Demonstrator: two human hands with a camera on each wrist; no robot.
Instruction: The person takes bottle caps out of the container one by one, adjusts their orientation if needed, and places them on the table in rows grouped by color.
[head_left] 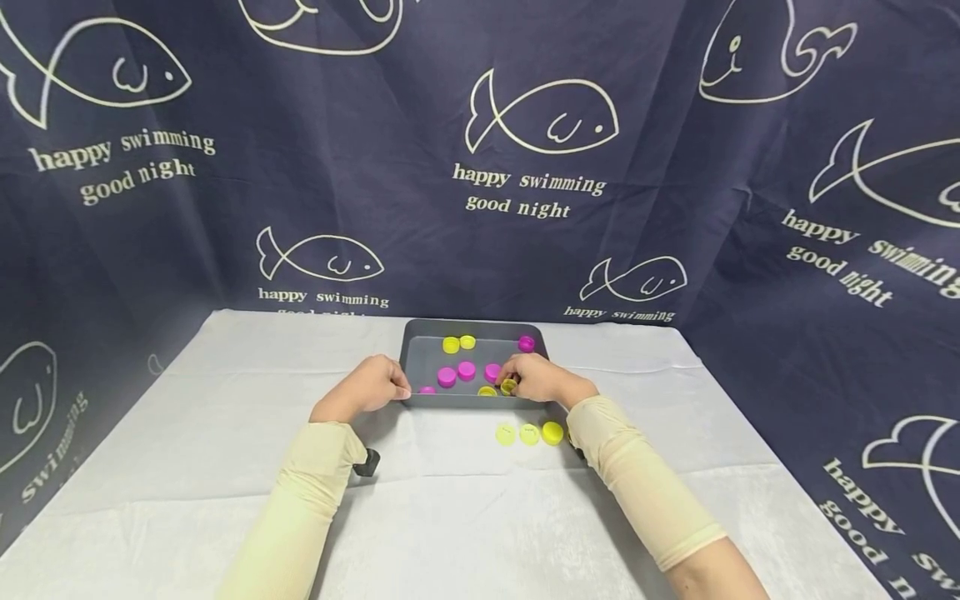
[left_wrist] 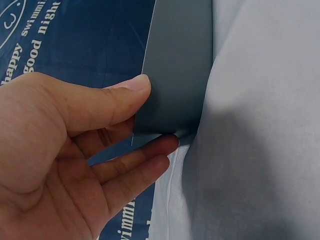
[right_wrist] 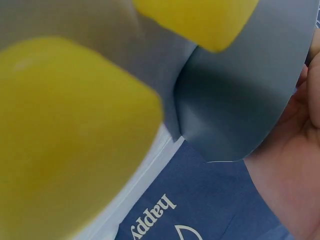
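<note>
A dark grey tray (head_left: 457,402) lies on the table with several yellow and magenta bottle caps in it. At its near left corner, my left hand (head_left: 367,384) pinches the wall, thumb (left_wrist: 132,82) on the rim and fingers below. My right hand (head_left: 538,377) reaches over the near right side and pinches a yellow bottle cap (head_left: 508,387) inside. Beside that cap lie another yellow cap (head_left: 487,391) and a magenta cap (head_left: 492,372). In the right wrist view the tray wall (right_wrist: 230,100) hides the fingertips of the right hand (right_wrist: 290,165).
In front of the tray a row of yellow caps (head_left: 529,433) lies on the white tablecloth (head_left: 450,517), the rightmost partly behind the right sleeve. Two blurred yellow caps (right_wrist: 70,135) loom large in the right wrist view. A dark blue printed curtain (head_left: 420,167) surrounds the table.
</note>
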